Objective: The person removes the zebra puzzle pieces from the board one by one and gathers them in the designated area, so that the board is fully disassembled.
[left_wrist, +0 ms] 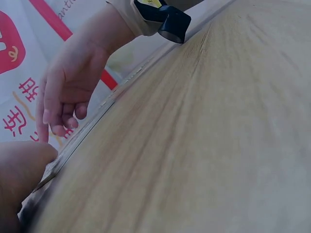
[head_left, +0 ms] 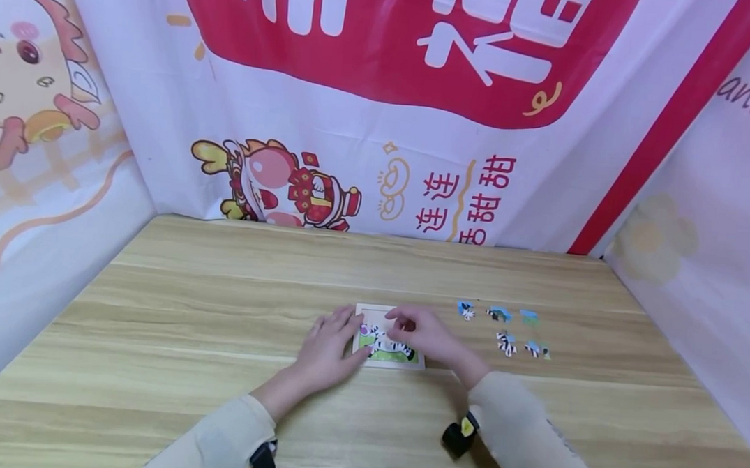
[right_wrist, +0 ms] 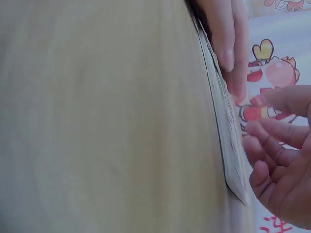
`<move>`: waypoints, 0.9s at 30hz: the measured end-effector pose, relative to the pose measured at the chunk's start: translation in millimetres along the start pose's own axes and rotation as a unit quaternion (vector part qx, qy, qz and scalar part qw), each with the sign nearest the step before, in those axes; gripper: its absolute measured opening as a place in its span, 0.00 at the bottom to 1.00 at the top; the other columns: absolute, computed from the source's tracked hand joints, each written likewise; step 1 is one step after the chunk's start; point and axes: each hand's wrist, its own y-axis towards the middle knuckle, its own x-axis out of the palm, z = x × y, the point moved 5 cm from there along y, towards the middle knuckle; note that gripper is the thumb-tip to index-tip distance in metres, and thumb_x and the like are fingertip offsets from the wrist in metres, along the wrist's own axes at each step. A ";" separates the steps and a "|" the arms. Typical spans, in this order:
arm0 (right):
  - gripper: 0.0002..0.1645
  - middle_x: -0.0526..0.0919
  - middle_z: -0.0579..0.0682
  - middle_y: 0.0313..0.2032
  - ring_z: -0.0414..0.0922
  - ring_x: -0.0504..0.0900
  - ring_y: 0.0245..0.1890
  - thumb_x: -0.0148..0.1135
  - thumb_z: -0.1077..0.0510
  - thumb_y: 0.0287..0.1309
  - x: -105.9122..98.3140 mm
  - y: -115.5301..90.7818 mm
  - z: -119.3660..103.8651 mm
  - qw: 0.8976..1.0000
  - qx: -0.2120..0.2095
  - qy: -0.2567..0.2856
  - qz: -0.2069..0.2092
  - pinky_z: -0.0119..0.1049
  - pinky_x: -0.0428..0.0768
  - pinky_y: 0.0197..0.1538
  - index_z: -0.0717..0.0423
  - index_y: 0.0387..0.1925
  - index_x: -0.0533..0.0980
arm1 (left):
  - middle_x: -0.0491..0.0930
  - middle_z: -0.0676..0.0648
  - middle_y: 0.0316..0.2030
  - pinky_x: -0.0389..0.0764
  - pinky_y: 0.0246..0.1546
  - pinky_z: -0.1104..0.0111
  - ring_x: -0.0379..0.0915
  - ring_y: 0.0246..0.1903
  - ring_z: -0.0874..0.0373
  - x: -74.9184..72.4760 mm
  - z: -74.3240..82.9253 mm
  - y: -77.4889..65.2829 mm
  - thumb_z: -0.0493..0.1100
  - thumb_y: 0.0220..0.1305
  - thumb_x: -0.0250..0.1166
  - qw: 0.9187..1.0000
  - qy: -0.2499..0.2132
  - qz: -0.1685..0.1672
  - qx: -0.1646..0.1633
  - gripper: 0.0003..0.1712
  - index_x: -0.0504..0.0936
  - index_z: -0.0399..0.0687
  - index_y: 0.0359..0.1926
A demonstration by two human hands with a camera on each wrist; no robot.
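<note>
A small jigsaw board (head_left: pixel 401 366) with a pale frame lies flat on the table, its zebra picture (head_left: pixel 387 344) partly filled in on green. My left hand (head_left: pixel 327 352) rests along the board's left side, fingers extended and thumb spread over the lower left corner. Above the picture is my right hand (head_left: pixel 426 334); in the left wrist view its index finger (left_wrist: pixel 42 126) points straight down at the board, while the other fingers curl loosely. Between thumb and index finger no piece shows. Seen from the right wrist, the board (right_wrist: pixel 221 121) appears edge-on.
Right of the board lie several loose jigsaw pieces (head_left: pixel 506 343), in blue, green and zebra stripes. The wooden table (head_left: pixel 222 290) meets a printed cloth wall (head_left: pixel 367 136) at the back, with more cloth at both sides. A black wrist camera (head_left: pixel 458 439) hangs below the right sleeve.
</note>
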 end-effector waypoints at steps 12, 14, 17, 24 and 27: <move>0.25 0.70 0.46 0.26 0.40 0.68 0.27 0.63 0.61 0.44 23.9 4.3 -1.9 0.994 -0.048 -0.098 0.022 0.31 0.70 0.31 0.62 0.47 0.72 | 0.51 0.39 0.62 0.40 0.57 0.49 0.43 0.61 0.46 1.6 -3.1 -0.6 0.62 0.57 0.48 0.997 0.064 -0.032 -0.016 0.36 0.62 0.45 0.60; 0.24 0.70 0.45 0.26 0.40 0.68 0.27 0.64 0.61 0.43 24.1 4.9 -2.6 0.994 -0.040 -0.101 0.028 0.31 0.70 0.31 0.61 0.46 0.72 | 0.52 0.39 0.61 0.41 0.57 0.50 0.43 0.61 0.46 0.8 -3.3 -0.4 0.62 0.57 0.47 0.997 0.065 -0.033 -0.016 0.36 0.61 0.45 0.60; 0.21 0.70 0.45 0.25 0.40 0.68 0.27 0.64 0.61 0.43 24.7 6.9 -3.2 0.994 -0.028 -0.104 0.031 0.31 0.70 0.31 0.60 0.43 0.73 | 0.52 0.39 0.61 0.41 0.57 0.50 0.43 0.61 0.46 0.2 -3.6 -0.4 0.63 0.57 0.47 0.997 0.065 -0.033 -0.019 0.37 0.61 0.45 0.60; 0.14 0.70 0.45 0.23 0.41 0.69 0.25 0.62 0.62 0.45 25.1 12.9 -2.2 0.996 0.007 -0.080 0.033 0.32 0.70 0.29 0.59 0.38 0.73 | 0.52 0.38 0.61 0.41 0.57 0.50 0.43 0.61 0.46 1.0 -2.5 0.1 0.63 0.56 0.48 0.997 0.063 -0.038 -0.024 0.37 0.61 0.45 0.61; 0.14 0.70 0.46 0.25 0.42 0.69 0.26 0.63 0.62 0.44 24.6 13.9 -2.7 0.996 0.014 -0.077 0.043 0.33 0.71 0.31 0.59 0.37 0.73 | 0.51 0.37 0.61 0.41 0.57 0.49 0.42 0.61 0.46 -0.2 -1.3 0.0 0.62 0.56 0.49 0.997 0.061 -0.042 -0.024 0.37 0.61 0.45 0.61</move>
